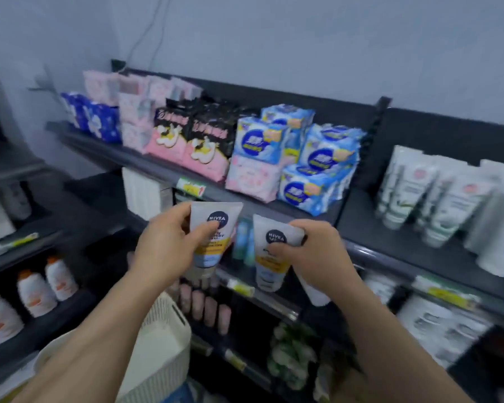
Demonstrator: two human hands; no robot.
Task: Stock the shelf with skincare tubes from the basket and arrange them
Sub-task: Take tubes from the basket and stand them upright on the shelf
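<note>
My left hand [165, 247] grips a white and yellow Nivea tube [213, 228], held cap down in front of the second shelf [277, 210]. My right hand [312, 248] grips a second, matching Nivea tube [271, 266] just to its right, also cap down. A further white tube [314, 289] shows under my right hand. The white slatted basket [157, 344] sits below my left forearm; its inside is hidden.
The top shelf holds packs of sanitary pads [317, 167]. White and green tubes [437, 196] stand on the shelf at right. Pink tubes [207, 306] line a lower shelf below my hands. White bottles with orange caps [38, 289] stand at the lower left.
</note>
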